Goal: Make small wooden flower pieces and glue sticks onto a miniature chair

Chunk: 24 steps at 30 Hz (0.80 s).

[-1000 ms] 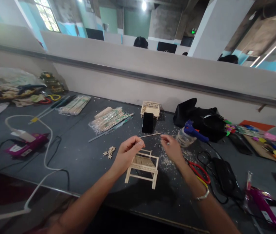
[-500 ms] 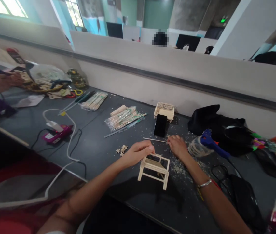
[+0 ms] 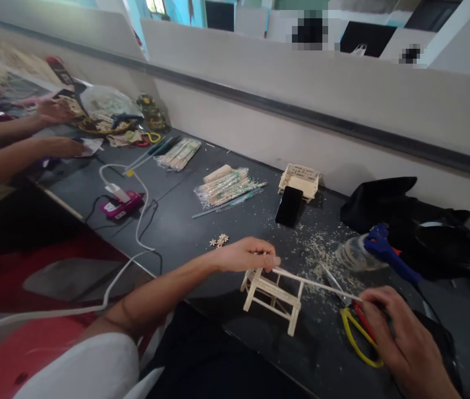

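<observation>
My left hand (image 3: 249, 255) is closed at the top left corner of a miniature wooden chair frame (image 3: 274, 289), which stands tilted near the table's front edge. A thin wooden stick (image 3: 328, 287) runs from under my left fingertips along the frame's top and out to the right. My right hand (image 3: 403, 332) pinches the stick's far end. Beneath that stretch lie scissors (image 3: 352, 339) with yellow and red handles, partly covered by my right hand. Whether my left fingers also grip the stick's end cannot be made out.
Small wooden flower shapes (image 3: 220, 240) lie left of the frame. Behind are a phone (image 3: 289, 206), a finished miniature bench (image 3: 300, 180) and bagged sticks (image 3: 229, 187). A blue glue gun (image 3: 393, 255) rests by a clear jar (image 3: 355, 254). A co-worker's hands (image 3: 62, 147) are at far left.
My right hand has moved right and toward me from near the phone, bringing the stick to the frame's top. The scissors have come into sight. My left hand stays at the frame's corner.
</observation>
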Available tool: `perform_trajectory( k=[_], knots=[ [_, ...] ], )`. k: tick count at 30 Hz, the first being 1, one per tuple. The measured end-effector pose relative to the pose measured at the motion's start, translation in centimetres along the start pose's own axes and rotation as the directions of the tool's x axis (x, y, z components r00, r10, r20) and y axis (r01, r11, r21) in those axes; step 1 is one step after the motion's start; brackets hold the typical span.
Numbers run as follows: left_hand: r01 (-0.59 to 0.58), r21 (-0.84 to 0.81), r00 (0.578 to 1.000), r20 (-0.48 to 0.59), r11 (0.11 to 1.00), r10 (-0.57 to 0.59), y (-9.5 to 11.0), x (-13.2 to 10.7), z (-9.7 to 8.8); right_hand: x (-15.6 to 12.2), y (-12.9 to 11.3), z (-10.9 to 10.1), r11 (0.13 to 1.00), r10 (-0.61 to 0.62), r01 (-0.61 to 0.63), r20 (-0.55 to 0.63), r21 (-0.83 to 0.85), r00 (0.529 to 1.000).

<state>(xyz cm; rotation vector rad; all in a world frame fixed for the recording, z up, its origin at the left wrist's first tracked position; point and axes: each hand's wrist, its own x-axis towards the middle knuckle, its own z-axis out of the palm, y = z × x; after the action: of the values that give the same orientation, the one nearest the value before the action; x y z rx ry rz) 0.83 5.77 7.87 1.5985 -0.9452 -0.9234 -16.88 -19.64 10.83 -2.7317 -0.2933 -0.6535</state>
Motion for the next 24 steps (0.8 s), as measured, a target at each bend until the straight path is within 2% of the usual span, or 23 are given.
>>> perform_trajectory(
  k=[3,11,16,24],
  knots=[
    [-0.009,-0.014,0.998,0.069,1.0,0.009,0.1,-1.0,1.0,-0.9,-0.9,-0.9,0.999,-0.05,0.05,0.022,-0.01,0.999],
    [0.062,-0.109,0.981,0.189,0.992,-0.041,-0.5,-2.8,2.7,-3.4,-2.4,-0.6,0.995,-0.099,0.102,0.105,-0.02,0.99],
    [0.041,-0.132,0.968,0.252,0.99,-0.006,-0.3,-2.6,2.7,-4.1,-3.1,-1.3,0.988,-0.151,0.152,0.137,0.0,0.979],
    [0.135,-0.125,0.921,0.381,0.983,-0.078,0.4,-2.0,2.2,-5.3,-3.8,-0.8,0.994,-0.108,0.105,0.137,0.03,0.985]
  ],
)
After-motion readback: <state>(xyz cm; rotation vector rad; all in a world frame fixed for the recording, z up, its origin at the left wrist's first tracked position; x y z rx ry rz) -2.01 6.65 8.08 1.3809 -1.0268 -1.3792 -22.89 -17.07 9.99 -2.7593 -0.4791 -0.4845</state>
